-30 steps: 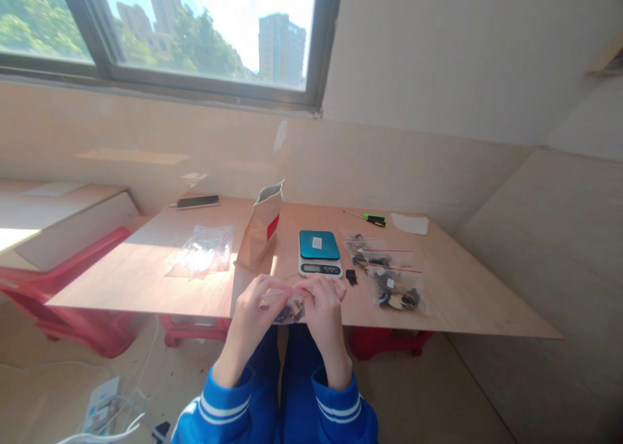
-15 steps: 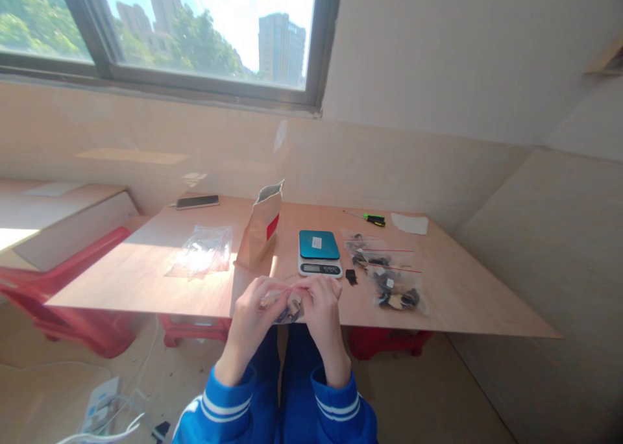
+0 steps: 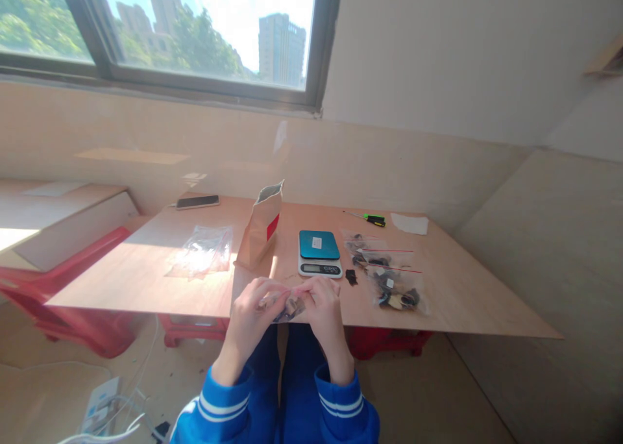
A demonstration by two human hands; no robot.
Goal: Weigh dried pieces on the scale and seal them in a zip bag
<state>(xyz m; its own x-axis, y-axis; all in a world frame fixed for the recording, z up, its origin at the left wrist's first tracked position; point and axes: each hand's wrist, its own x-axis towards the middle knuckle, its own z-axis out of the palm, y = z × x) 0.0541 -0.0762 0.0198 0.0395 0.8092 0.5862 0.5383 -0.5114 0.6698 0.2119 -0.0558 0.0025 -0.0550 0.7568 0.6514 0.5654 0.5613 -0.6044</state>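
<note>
Over the near edge of the wooden table point(image 3: 452, 288), my left hand point(image 3: 249, 320) and my right hand point(image 3: 325, 314) both pinch the top of a small clear zip bag point(image 3: 289, 308) with dark pieces inside. The bag hangs between my fingertips, right in front of a small teal-topped scale point(image 3: 318, 252). Blue sleeves with white stripes cover both my wrists.
A brown paper pouch point(image 3: 261, 226) stands open left of the scale. Several filled zip bags point(image 3: 389, 276) lie to its right, one loose dark piece point(image 3: 351, 277) beside them. Empty clear bags point(image 3: 204, 249) lie left; a phone point(image 3: 197, 202), screwdriver point(image 3: 370, 219) and white paper point(image 3: 409, 223) sit at the back.
My hands have shifted slightly along the bag's top and drawn closer together; the bag stays pinched between them. Nothing on the table has moved.
</note>
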